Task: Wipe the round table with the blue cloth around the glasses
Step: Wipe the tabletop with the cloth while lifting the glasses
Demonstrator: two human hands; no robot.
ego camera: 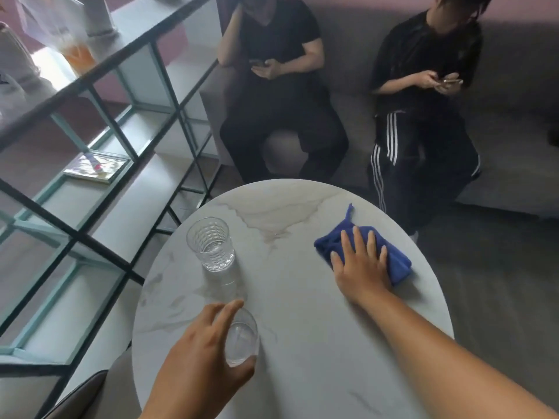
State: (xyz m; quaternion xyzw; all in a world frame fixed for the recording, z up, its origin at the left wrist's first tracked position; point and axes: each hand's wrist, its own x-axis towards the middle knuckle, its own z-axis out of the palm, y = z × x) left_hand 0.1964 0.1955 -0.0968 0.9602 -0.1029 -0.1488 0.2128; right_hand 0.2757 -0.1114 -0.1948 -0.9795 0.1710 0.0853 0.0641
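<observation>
My right hand [361, 263] lies flat, fingers spread, on the blue cloth [390, 255] at the right of the frame, bunched on the pale round worktop [317, 313]; the cloth looks soft and light, so I judge pressing with the whole palm better than pinching it. My left hand [202, 352] curls around the smooth glass [242, 340] at lower centre, likely slippery and fragile, so I take it by its side wall, while the ribbed glass [210, 243] stands apart above it.

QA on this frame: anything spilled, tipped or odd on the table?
Nothing stands out. Both glasses are upright: the patterned glass stands free, the left hand grips the plain glass. The right hand presses the cloth flat. No spill visible on the table.
</observation>
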